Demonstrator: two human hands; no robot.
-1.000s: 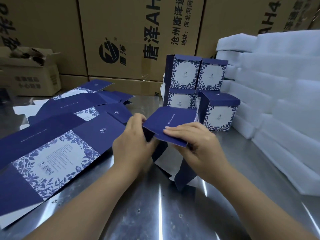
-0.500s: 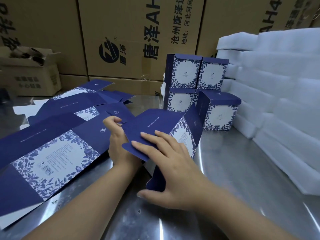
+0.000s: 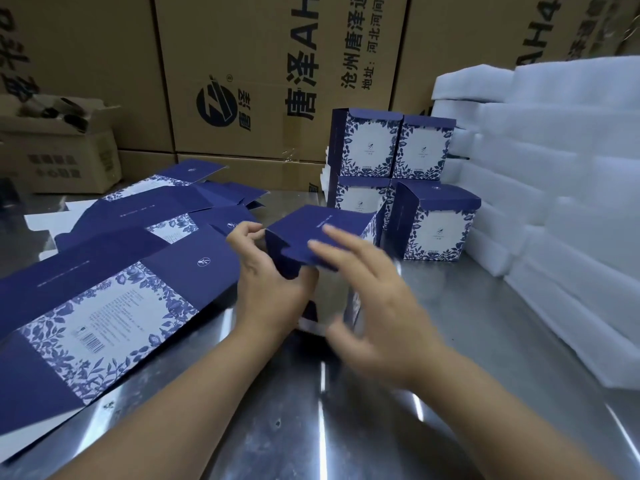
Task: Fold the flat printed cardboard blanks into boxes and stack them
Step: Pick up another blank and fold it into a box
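Where the two hands meet at the centre of the frame, a half-folded box point(image 3: 294, 237) stands on a metal table point(image 3: 329, 427). It is navy blue, and part of a white panel edged with blue leaves shows on its right side. Its top panel slopes toward the viewer, and a notched flap is turned down along the left edge. The left hand point(image 3: 270, 289) grips that left edge, with thumb and fingers curled around the card. The right hand point(image 3: 377, 306) is blurred, its straight, spread fingers lying over the top panel.

Flat blanks point(image 3: 104, 306) overlap across the left half of the frame, and the nearest one lies just beside the left hand. Behind the box, finished boxes point(image 3: 374, 150) are stacked in two layers. A single box point(image 3: 436, 230) stands in front of them, near the half-folded box's right corner. Bare steel lies between the forearms and runs right to stacked white foam sheets point(image 3: 571, 185).

Large brown cartons point(image 3: 259, 64) with printed Chinese characters form the back wall. A small open carton point(image 3: 59, 157) sits in the upper left.
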